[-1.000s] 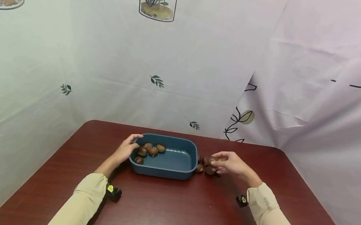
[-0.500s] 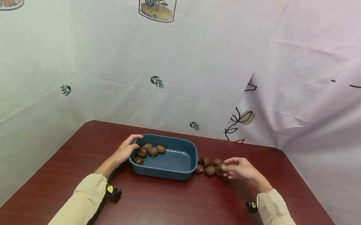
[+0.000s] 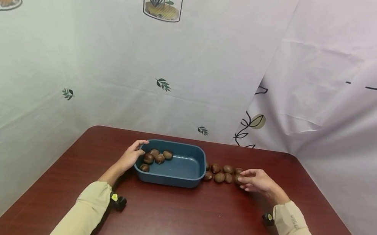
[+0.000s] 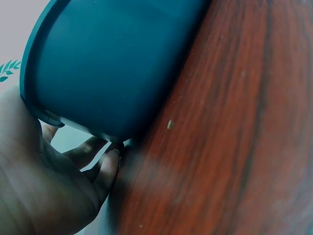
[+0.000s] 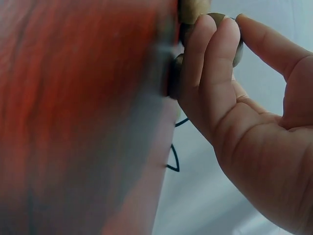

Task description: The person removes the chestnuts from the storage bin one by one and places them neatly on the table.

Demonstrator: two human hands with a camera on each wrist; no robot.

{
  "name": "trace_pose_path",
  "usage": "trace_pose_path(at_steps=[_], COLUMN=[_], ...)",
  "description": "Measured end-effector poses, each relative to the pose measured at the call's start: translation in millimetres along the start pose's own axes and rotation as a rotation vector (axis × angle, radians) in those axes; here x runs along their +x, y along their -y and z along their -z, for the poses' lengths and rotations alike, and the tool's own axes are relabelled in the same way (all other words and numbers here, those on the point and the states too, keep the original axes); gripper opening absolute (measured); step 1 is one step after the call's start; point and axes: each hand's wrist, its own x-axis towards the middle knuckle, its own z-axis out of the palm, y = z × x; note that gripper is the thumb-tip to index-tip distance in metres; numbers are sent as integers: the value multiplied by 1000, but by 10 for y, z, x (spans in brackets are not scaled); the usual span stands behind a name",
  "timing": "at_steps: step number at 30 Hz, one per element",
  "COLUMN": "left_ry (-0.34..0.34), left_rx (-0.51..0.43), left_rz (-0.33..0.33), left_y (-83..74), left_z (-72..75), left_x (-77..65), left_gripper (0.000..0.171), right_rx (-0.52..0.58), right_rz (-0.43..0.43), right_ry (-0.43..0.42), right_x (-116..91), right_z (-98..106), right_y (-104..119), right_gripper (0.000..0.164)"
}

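A blue rectangular dish [image 3: 168,181] stands at the back middle of the table, with several brown chestnuts [image 3: 159,159] gathered in its left half. My left hand [image 3: 129,158] grips the dish's left end; in the left wrist view its fingers [image 4: 105,174] bend against the outside wall, near the underside. To the right of the dish, more chestnuts [image 3: 219,178] lie in two short rows. At the right end of these rows, my right hand [image 3: 258,181] pinches a chestnut [image 5: 238,55] between thumb and fingertips, partly hidden by the fingers in the right wrist view.
The dark red wooden table [image 3: 177,219] reaches back to a pale printed cloth [image 3: 194,64], which also hangs along both sides. A small black camera [image 3: 119,203] sits at the left wrist and another camera [image 3: 268,219] at the right.
My right hand has moved rightward along the rows, and more chestnuts now lie in line behind it. The left hand, the dish and the chestnuts inside have stayed in place.
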Motion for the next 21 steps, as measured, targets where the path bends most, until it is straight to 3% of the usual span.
trace_pose_path(at_steps=[7, 15, 21], left_ry=[11, -17, -16], left_rx=[10, 7, 4], left_rz=[1, -3, 0], left_y=[28, 370, 304], left_z=[-6, 1, 5], left_x=[15, 224, 203], left_gripper=[42, 43, 42], right_rx=[-9, -12, -14], right_rz=[-22, -23, -12], right_ry=[-1, -20, -17], right_x=[-14, 12, 21], right_z=[-12, -24, -23], right_y=[-60, -58, -73], right_gripper=[42, 37, 35])
